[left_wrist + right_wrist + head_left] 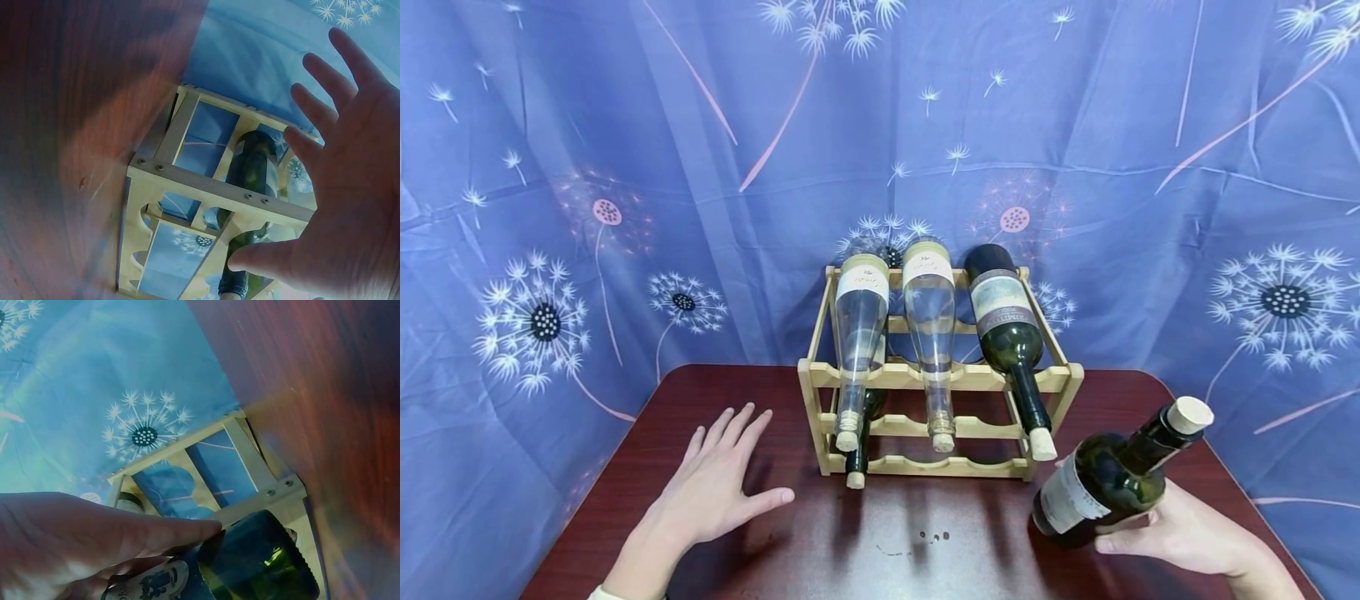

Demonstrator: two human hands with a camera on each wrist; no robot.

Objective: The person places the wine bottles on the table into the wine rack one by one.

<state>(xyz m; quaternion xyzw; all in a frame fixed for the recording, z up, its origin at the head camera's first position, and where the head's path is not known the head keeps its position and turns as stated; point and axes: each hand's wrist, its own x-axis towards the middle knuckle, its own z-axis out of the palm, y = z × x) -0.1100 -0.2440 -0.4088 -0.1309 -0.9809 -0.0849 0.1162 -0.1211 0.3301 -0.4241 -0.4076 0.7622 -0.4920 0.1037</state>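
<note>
My right hand [1180, 529] grips a dark green wine bottle [1138, 477] with a pale label and a cork, right of the rack. The bottle tilts, its neck toward the upper right; its base shows in the right wrist view beside the rack's side. My left hand [711, 492] holds nothing, fingers straight and thumb spread, left of the wooden wine rack [901, 377]. On the rack's top lie two clear bottles [859, 317] and a dark green bottle [1009, 333], corks toward me. Another green bottle [251, 164] lies lower on the rack's left side, partly hidden.
The rack stands on a dark red wooden table [745, 575], near its back edge. Behind and beside the table hangs a blue curtain [760, 233] with dandelion prints. Small dark marks [934, 537] show on the tabletop in front of the rack.
</note>
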